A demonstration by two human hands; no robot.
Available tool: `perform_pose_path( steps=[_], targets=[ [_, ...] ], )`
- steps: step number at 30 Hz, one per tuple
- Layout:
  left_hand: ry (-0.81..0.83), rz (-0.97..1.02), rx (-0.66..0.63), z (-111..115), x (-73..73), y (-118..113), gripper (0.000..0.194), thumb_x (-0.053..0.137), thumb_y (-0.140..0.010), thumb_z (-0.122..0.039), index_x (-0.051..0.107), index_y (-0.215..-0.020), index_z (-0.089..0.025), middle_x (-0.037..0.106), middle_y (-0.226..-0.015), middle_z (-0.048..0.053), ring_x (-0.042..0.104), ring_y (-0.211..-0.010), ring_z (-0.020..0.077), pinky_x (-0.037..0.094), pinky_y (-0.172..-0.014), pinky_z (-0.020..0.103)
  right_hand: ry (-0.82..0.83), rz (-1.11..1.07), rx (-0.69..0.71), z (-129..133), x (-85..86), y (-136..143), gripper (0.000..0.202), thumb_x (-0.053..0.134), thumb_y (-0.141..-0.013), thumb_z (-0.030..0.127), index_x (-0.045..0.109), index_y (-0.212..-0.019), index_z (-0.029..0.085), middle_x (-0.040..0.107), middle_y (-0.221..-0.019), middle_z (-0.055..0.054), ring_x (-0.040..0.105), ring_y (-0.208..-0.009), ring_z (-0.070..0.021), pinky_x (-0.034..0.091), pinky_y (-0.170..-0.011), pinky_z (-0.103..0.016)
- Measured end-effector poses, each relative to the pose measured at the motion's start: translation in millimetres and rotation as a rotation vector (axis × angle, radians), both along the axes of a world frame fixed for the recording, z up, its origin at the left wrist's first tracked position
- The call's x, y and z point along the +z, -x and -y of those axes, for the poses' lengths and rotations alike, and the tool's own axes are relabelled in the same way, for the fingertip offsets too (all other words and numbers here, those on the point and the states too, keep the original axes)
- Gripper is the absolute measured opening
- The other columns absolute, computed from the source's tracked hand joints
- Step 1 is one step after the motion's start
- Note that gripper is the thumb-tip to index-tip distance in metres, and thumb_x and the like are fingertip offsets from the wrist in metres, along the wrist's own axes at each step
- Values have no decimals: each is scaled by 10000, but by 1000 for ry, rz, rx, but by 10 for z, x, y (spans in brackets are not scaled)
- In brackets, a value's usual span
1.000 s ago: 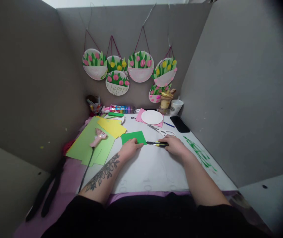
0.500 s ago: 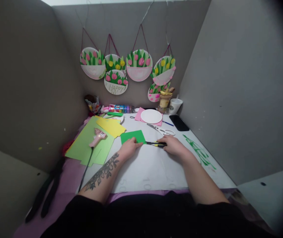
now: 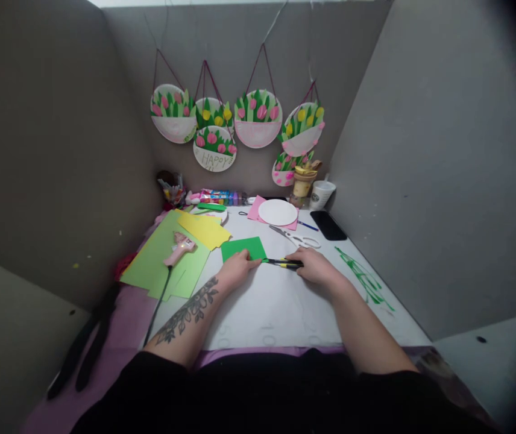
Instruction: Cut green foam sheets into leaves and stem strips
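My left hand (image 3: 238, 269) is closed on the lower edge of a dark green sheet of paper (image 3: 243, 245), thumb pointing toward its right corner. In my right hand (image 3: 313, 264) are scissors (image 3: 292, 263) with black and yellow handles. Their blades point left and meet the paper's lower right corner, close to my left thumb. How far the blades are apart is too small to tell. Just beyond my right hand lies a second pair of scissors (image 3: 305, 241), with white handles.
Narrow green paper strips (image 3: 364, 280) lie at the right, below a black phone (image 3: 328, 225). A pink glue gun (image 3: 180, 250) rests on light green sheets (image 3: 149, 262) at the left, beside yellow paper (image 3: 206, 229). A white paper plate (image 3: 278, 212) and cup (image 3: 322, 194) stand farther back.
The view has shifted slightly, so the background sits a little farther right. My hands, the green paper and the scissors hold nearly the same position.
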State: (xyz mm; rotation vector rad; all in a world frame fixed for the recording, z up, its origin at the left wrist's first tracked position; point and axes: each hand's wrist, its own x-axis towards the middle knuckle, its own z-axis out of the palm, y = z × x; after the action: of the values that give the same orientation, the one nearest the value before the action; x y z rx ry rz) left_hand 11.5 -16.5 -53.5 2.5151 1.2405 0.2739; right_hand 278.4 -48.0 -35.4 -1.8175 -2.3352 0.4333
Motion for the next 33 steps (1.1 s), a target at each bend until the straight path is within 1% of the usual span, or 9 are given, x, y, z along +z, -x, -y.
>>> perform_pose_path(
  steps=[4,7,12,16,23,26,29,31,33],
  targets=[
    [-10,-24,-12,5,8,5,384,365,-955,-407,621,-1208,-273,536,-986,69,473,-866,196,347,-792,284,7,-13,16,22,17,-1,545,559,-664,47,681,-1153,254,650,-1098,-68,548,-1029,-233,398,-882,-304],
    [-25,-11,-19,-1,-6,3,391,348,-961,-419,628,-1184,-262,541,-985,70,475,-864,198,348,-777,289,6,-22,11,39,25,5,544,559,-663,44,680,-1153,245,651,-1099,-72,548,-1028,-234,403,-883,-307],
    [51,65,87,-26,-31,-20,431,380,-938,-503,635,-1066,-180,573,-900,64,493,-829,189,365,-750,280,12,-14,13,43,42,31,547,560,-653,38,686,-1139,253,649,-1086,-70,553,-1012,-234,407,-879,-308],
    [83,102,126,-29,-22,-28,437,397,-926,-525,633,-1013,-168,583,-862,56,502,-816,186,374,-739,281,21,-13,20,38,57,48,565,559,-654,36,678,-1163,250,645,-1079,-74,551,-1018,-233,402,-883,-308],
    [44,102,72,-33,-34,-18,416,386,-936,-493,649,-980,-174,585,-920,63,501,-853,187,376,-789,293,41,-33,32,43,31,28,571,564,-651,51,674,-1172,260,638,-1077,-72,548,-1015,-230,402,-877,-307],
    [62,123,98,-32,-17,-16,415,385,-936,-470,658,-939,-158,592,-902,68,508,-838,188,390,-781,298,41,-46,26,59,26,16,577,554,-651,49,673,-1174,263,640,-1073,-71,546,-1015,-230,399,-882,-312],
    [63,139,96,-26,-8,2,383,406,-930,-414,683,-925,-151,603,-931,81,516,-859,194,398,-803,306,66,-81,40,79,46,0,576,562,-649,55,674,-1173,268,644,-1066,-60,550,-1007,-228,398,-887,-312],
    [23,126,69,-22,-20,26,360,418,-927,-381,705,-949,-165,602,-962,86,510,-898,204,389,-842,320,91,-134,76,86,63,-15,572,583,-643,60,677,-1168,267,649,-1058,-51,554,-1002,-226,400,-891,-307],
    [-26,103,46,-18,-45,52,346,425,-929,-364,719,-988,-192,595,-969,87,494,-925,215,370,-883,341,78,-179,84,80,68,-26,563,599,-651,68,673,-1176,258,647,-1068,-52,553,-1004,-225,399,-896,-305]
  ],
)
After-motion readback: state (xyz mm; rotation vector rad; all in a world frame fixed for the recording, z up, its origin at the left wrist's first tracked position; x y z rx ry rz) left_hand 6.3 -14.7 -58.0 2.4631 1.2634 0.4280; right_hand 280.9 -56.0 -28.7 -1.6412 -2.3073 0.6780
